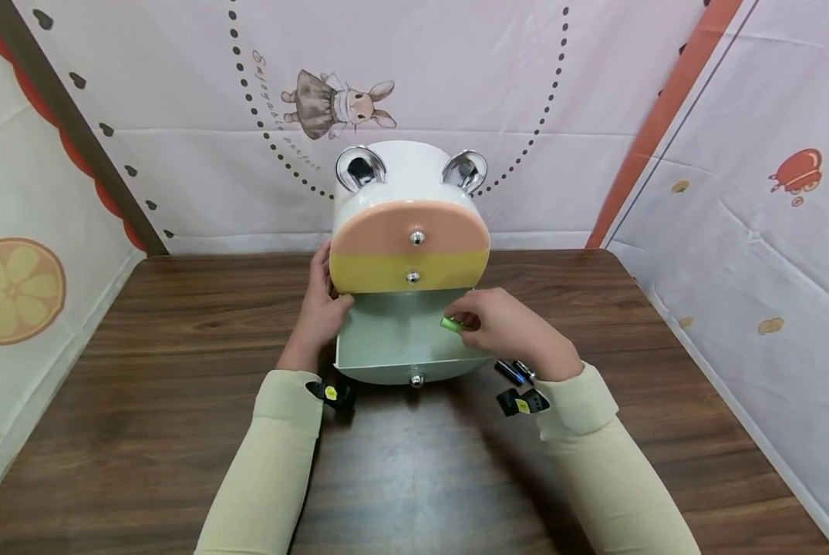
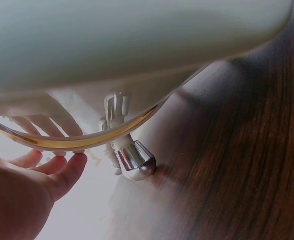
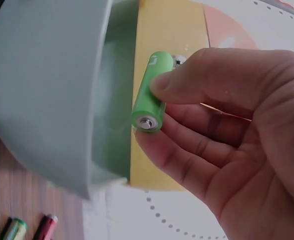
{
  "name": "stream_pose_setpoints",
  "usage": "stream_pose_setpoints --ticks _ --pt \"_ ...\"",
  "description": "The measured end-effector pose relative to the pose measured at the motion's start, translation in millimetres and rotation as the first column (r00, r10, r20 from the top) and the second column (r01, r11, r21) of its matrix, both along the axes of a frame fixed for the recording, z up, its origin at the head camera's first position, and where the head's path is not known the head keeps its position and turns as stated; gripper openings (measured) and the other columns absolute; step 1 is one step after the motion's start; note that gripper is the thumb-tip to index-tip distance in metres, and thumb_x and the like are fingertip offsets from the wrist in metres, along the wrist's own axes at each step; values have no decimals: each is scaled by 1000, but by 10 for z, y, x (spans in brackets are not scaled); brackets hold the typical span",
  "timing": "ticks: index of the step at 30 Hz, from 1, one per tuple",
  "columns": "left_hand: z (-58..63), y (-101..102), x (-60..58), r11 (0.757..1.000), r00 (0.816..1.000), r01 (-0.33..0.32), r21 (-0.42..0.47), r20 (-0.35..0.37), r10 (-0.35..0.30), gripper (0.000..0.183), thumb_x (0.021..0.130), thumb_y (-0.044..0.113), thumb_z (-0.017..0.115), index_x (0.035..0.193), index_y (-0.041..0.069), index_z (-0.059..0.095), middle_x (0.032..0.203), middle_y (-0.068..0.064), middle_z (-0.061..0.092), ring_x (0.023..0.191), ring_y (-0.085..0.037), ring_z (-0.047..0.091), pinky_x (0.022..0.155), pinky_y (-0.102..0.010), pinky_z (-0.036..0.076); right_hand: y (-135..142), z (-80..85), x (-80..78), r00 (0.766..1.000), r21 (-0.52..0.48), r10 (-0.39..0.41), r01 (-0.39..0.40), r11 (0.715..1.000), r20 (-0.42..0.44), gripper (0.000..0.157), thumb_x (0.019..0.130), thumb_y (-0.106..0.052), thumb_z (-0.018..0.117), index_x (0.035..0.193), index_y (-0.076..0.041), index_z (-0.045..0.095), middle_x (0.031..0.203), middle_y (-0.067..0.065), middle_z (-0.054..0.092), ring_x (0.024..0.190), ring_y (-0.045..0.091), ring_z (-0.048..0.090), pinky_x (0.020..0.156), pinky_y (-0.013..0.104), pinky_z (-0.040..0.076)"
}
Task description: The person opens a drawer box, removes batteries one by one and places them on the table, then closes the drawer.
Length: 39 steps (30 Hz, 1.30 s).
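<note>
A white storage box (image 1: 403, 173) with coloured drawers stands on the table, its pale green bottom drawer (image 1: 386, 373) pulled out. My right hand (image 1: 504, 324) pinches a green battery (image 3: 154, 92) between thumb and fingers, above the right part of that drawer. In the right wrist view the battery's metal cap end faces the camera. My left hand (image 1: 322, 312) rests against the box's left side, its thumb by the front edge. Its fingertips touch the glossy side wall in the left wrist view, fingers nearly straight.
Several loose batteries, one of them red (image 3: 46, 227), lie on the wooden table (image 1: 178, 370) to the right of the drawer, partly hidden by my right wrist. Shiny round ears (image 1: 466, 171) stick up from the box. A printed cloth (image 1: 199, 177) hangs behind.
</note>
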<state>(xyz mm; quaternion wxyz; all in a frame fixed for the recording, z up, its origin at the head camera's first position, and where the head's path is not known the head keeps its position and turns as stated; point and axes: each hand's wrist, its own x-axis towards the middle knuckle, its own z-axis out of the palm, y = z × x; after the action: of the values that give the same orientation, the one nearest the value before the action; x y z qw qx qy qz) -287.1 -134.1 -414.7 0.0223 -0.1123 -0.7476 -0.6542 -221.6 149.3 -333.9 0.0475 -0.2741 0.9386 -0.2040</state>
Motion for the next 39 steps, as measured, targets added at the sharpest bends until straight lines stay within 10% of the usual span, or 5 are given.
stream_pose_setpoints --ticks 39 --pt "-73 0 -71 1000 1000 -8 2 -28 8 98 80 -15 44 154 35 5 160 -4 20 145 -24 27 110 -52 30 754 -149 241 979 -139 -188 198 970 84 24 86 -10 69 109 -16 71 92 -1 70 84 13 64 72 31 52"
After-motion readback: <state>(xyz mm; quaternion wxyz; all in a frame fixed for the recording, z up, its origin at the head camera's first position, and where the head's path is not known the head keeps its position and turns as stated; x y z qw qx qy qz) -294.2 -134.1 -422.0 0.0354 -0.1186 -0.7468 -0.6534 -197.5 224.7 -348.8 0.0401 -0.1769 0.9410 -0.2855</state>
